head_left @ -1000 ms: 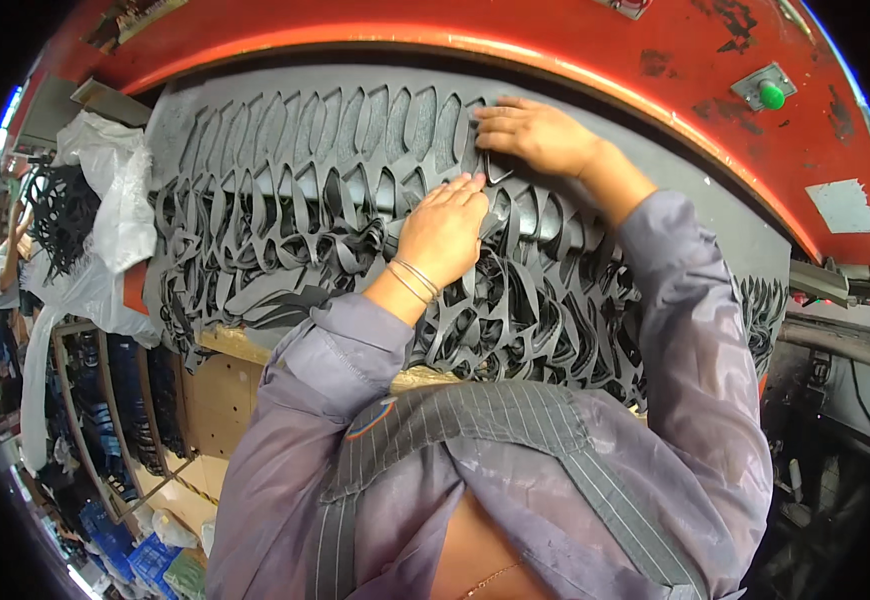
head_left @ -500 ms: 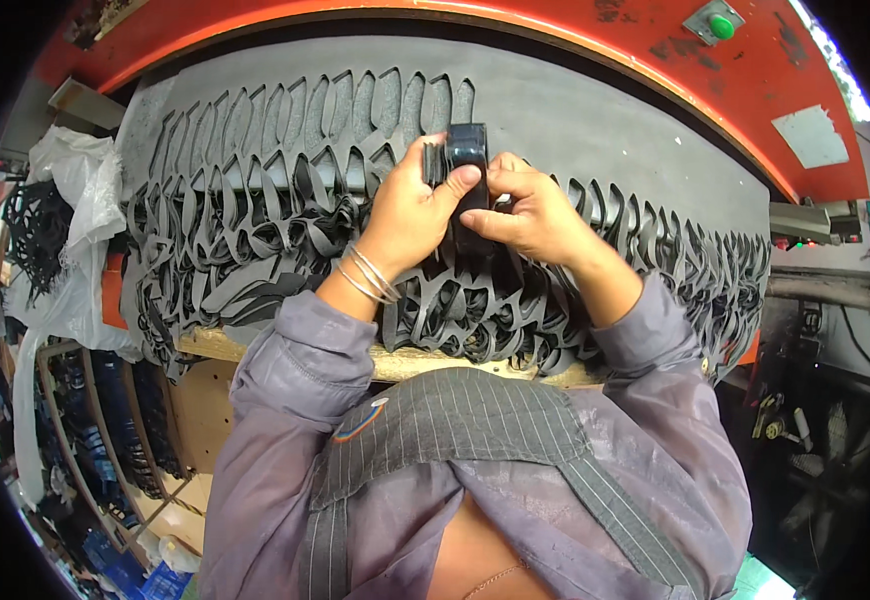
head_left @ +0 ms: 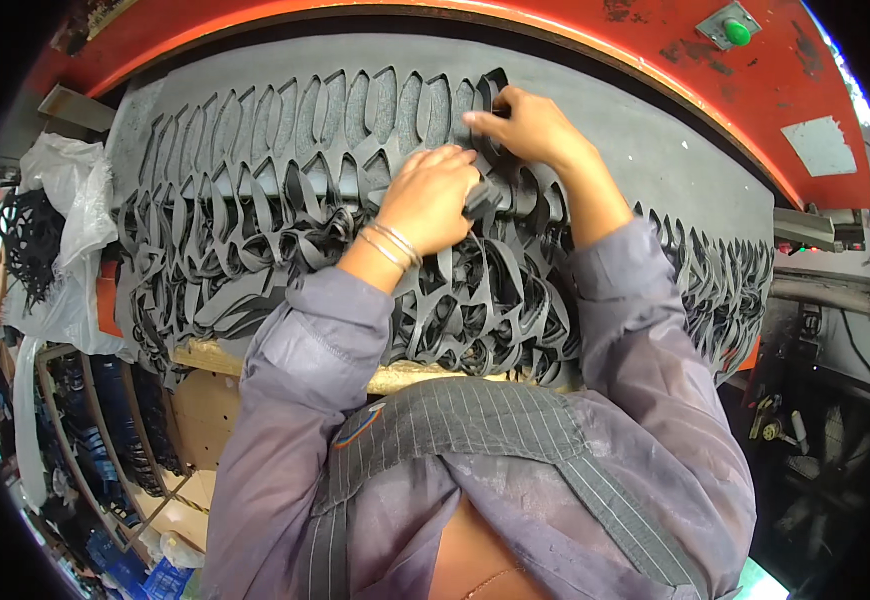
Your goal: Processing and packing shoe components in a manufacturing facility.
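A thick dark grey sheet (head_left: pixel 645 150) lies across the bench, with a row of long leaf-shaped cutouts on its left half. My right hand (head_left: pixel 543 130) is closed round the rim of a black cutting die (head_left: pixel 495 82), long and hollow. The die stands on the sheet at the right end of the cutout row. Nearer me, my left hand (head_left: pixel 427 200) grips a small stack of dark grey cut pieces (head_left: pixel 481 199); its fingers partly hide them. Below both hands, the cut-out waste webbing (head_left: pixel 455 320) hangs in tangled layers over the front edge.
An orange-red machine frame (head_left: pixel 595 40) with a green button (head_left: pixel 736 33) arches over the far side. A white plastic bag (head_left: pixel 85 200) with black scraps hangs at left, above a metal rack (head_left: pixel 70 420). A wooden edge (head_left: pixel 405 377) runs along the bench front.
My hands have parted. The right one has carried the die away from me onto the sheet, while the left has come slightly nearer with the stack of pieces.
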`<state>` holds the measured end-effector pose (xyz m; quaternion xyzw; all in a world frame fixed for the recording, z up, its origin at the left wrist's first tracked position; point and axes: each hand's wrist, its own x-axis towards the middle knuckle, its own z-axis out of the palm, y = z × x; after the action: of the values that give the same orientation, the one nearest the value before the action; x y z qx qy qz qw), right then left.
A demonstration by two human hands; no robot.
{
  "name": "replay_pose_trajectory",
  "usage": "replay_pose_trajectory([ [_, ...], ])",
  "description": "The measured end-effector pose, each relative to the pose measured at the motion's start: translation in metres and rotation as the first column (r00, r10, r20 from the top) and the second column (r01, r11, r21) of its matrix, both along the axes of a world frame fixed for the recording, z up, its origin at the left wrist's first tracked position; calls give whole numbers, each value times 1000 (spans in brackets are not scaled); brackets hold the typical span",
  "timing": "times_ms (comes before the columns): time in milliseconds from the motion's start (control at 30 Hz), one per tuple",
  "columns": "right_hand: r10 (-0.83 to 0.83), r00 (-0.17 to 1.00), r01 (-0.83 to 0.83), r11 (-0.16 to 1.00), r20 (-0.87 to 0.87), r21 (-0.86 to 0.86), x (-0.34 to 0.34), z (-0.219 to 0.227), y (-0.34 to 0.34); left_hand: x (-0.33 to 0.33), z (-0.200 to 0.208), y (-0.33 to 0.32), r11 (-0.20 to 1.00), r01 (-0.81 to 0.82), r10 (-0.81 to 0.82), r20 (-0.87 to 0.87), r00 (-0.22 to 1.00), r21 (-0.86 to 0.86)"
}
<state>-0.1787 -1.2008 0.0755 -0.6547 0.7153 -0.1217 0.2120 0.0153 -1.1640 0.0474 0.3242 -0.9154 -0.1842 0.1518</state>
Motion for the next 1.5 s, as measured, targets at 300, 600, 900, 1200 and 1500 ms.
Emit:
replay_pose_trajectory([
  [300, 296, 954, -293, 907, -34, -303, -42, -37, 24, 1, -10, 3, 1000, -13, 11, -92, 996, -24],
  [600, 344, 933, -357, 861, -104, -363, -44, -37, 26, 2, -9, 1, 1000, 10, -12, -87, 996, -17],
  [900, 117, 993, -55, 517, 7, -854, -56, 46, 47, 25, 47, -14, 918, -150, 291, -365, 885, 368],
  [1200, -750, 640, -37, -247, 167, -968, -129, 152, 78, 82, 155, -78, 726, -637, 147, -847, 511, -259],
  [1500, 374, 926, -241, 456, -61, -857, 28, 47, 209, 112, 84, 78, 984, -150, 164, -172, 971, 94],
])
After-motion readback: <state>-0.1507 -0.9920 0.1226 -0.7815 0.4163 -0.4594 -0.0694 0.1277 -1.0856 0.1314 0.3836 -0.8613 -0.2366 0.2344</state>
